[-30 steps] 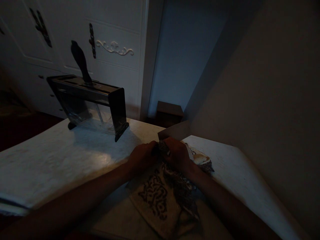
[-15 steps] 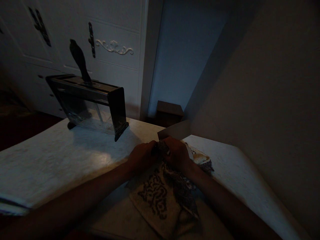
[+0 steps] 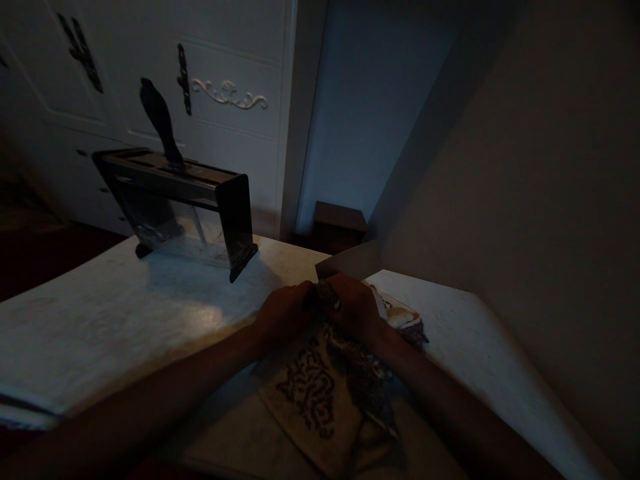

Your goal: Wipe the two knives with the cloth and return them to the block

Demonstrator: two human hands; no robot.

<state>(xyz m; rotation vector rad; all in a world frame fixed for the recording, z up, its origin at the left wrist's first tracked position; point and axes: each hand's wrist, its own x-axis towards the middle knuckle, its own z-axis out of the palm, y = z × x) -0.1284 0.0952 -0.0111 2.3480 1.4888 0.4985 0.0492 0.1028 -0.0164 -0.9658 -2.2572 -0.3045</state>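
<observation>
At the far left, a white cabinet (image 3: 240, 60) with dark metal handles (image 3: 184, 79) and a raised scroll ornament (image 3: 229, 95) on one door stands beyond the table (image 3: 100, 300). Near the table's far left corner, close to the far edge, a clear-sided case (image 3: 233, 223) stands upright on black feet, its dark grip (image 3: 160, 120) rising at a slant from the top; any lettering on it is too dim to read. Farther right, past the far edge, sits a dark brown box (image 3: 340, 217). Nearer the middle of the table, the left hand (image 3: 283, 313) is curled into a fist around a dark gathered part of the patterned cloth (image 3: 305, 393). The cloth spreads from the fists toward the near edge, light brown with dark curling figures; whether these are ornament or script, I cannot tell. Just beside the left fist, the right hand (image 3: 355, 303) is closed on the same dark bunch, knuckles up, in front of a brown panel (image 3: 355, 257) at the far edge. Past the right wrist, a pale, dark-fringed fold lies on the tabletop, well short of the far right corner. The right edge runs along a plain wall (image 3: 540, 200).
</observation>
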